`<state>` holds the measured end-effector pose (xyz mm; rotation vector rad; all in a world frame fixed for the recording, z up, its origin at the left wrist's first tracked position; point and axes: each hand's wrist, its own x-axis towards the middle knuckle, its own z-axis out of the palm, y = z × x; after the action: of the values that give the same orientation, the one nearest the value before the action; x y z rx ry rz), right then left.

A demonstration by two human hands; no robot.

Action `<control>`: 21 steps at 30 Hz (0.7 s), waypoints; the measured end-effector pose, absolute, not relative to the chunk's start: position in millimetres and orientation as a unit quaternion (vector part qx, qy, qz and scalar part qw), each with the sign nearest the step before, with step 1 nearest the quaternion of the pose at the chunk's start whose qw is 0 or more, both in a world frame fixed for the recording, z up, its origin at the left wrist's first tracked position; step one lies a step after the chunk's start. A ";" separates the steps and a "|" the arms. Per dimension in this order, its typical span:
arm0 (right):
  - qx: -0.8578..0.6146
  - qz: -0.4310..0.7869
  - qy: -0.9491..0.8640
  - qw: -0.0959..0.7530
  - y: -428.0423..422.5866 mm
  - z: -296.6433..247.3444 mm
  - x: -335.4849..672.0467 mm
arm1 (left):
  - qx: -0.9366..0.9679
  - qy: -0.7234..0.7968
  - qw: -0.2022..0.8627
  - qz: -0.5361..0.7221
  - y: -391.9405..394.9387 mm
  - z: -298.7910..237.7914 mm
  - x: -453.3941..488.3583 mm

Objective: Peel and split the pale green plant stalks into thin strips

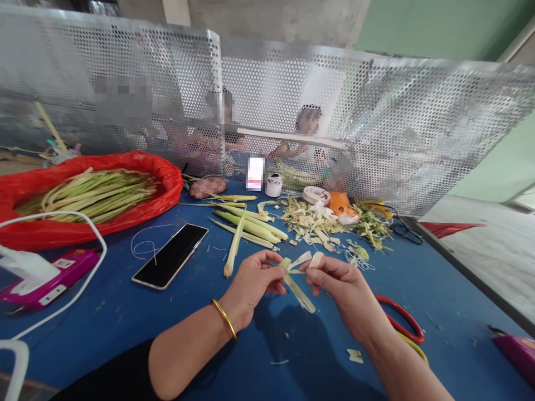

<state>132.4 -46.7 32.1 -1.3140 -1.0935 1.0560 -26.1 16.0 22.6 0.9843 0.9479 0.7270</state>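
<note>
Pale strips (301, 295) partly hidden by hands (253, 281), red bag (169, 184) cut off left, lit screen (256, 170) blurred

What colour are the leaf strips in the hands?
Leaf strips: pale green to cream, best seen in the head view.

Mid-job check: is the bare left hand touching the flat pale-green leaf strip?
Touching. The head view shows the left hand with the pale-green leaf strip pinched between its fingers, one end sticking out past them.

left sleeve (117, 372): black, near left, hem stopping on the left forearm (188, 351) | bangle (226, 318): gold-coloured, thin, smooth, rounded | left hand (257, 278): bare | right hand (340, 281): bare, like the right forearm (399, 356)
</note>
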 end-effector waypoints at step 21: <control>-0.649 0.289 -0.558 0.429 -40.4 9.4 128.0 | 0.462 0.428 0.719 0.292 14.2 20.8 -24.9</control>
<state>128.0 -40.4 9.4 -1.6196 -1.3926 0.7218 -24.9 14.2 20.8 1.0223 0.9474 0.6465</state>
